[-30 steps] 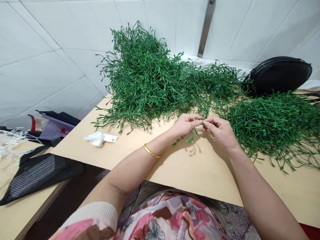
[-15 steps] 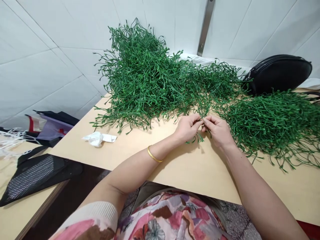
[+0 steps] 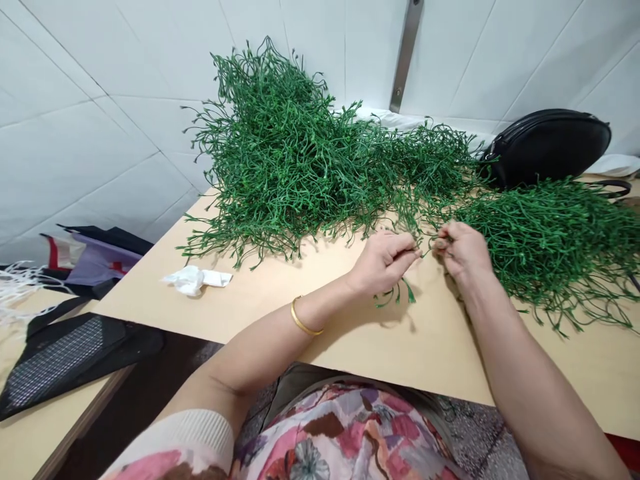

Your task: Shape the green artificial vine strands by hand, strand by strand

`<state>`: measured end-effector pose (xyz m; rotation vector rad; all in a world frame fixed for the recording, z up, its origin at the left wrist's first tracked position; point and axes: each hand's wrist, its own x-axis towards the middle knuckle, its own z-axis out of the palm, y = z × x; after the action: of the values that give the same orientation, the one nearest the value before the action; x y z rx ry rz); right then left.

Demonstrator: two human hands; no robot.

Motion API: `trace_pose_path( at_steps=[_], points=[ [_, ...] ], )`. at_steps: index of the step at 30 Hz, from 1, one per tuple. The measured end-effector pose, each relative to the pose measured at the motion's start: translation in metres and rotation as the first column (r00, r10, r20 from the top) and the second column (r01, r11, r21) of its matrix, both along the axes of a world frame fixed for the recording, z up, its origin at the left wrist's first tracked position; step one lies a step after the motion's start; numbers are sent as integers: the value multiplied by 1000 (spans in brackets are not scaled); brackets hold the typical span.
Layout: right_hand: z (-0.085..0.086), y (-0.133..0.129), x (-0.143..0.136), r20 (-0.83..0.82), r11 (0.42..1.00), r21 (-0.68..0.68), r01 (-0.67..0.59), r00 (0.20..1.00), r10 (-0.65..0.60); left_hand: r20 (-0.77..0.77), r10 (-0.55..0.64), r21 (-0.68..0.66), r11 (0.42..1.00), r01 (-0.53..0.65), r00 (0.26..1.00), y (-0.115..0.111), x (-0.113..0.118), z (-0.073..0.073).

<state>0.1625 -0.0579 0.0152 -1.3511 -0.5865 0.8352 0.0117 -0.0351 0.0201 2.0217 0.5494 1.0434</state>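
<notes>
My left hand [image 3: 383, 263] is closed in a pinch over the table, with a few green artificial plant stems [image 3: 395, 293] hanging below its palm. A short stem end pokes out past its fingertips. To its right, my right hand [image 3: 467, 253] is closed with curled fingers, a small gap apart from the left; what its fingertips hold, if anything, is too small to make out. Behind both hands spreads a large tangled heap of green artificial stems [image 3: 295, 153]. Another pile of the same stems [image 3: 545, 240] lies just right of my right hand.
A black bag [image 3: 550, 148] stands at the back right against the tiled wall [image 3: 125, 53]. Crumpled white tissue [image 3: 193, 279] lies on the table [image 3: 265, 300] at left. Beyond the table's left edge are a black mesh pouch [image 3: 60, 360] and purple fabric [image 3: 100, 257].
My hands were together at the fingertips and have come apart, the right one moving rightward and turning. The left hand still has the stems hanging under it.
</notes>
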Motion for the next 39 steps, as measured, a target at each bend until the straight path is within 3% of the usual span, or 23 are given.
trace_pose_path(
  at_steps=[3, 5, 8, 11, 14, 18, 25, 29, 31, 35, 39],
  points=[
    [11, -9, 4, 219, 982, 187, -29, 976, -13, 40, 18, -220, 975, -9, 999, 8, 0, -6],
    [17, -16, -1, 427, 960, 264, -94, 904, -29, 78, 48, -389, 921, -14, 996, 16, 0, -12],
    [20, -25, -7, 598, 967, 238, -91, 798, -72, 131, 53, -502, 864, 20, 990, 23, 0, -18],
    [16, -28, -9, 668, 981, 157, -118, 744, -18, 157, 15, -501, 863, 67, 987, 21, 0, -18],
    [10, -26, -15, 696, 972, 57, -227, 707, 124, 159, 6, -486, 871, 73, 987, 18, 0, -16],
    [4, -23, -25, 618, 921, -82, -380, 706, 346, 186, 60, -477, 878, 36, 981, 18, -1, -15],
    [2, -21, -26, 424, 867, -84, -490, 770, 476, 226, 6, -477, 873, 105, 974, 20, -2, -15],
    [-1, -18, -24, 440, 877, -98, -471, 769, 463, 185, 9, -431, 899, 73, 983, 18, -1, -18],
    [-1, -19, -23, 548, 884, -145, -443, 708, 445, 151, 44, -425, 905, 24, 987, 16, 1, -20],
    [9, -29, -30, 772, 883, -253, -395, 468, 430, 75, 160, -410, 905, -116, 984, 22, 5, -26],
    [32, -51, -44, 791, 724, -277, -631, 278, 545, 75, 380, -406, 856, -320, 922, 41, 2, -30]
  ],
)
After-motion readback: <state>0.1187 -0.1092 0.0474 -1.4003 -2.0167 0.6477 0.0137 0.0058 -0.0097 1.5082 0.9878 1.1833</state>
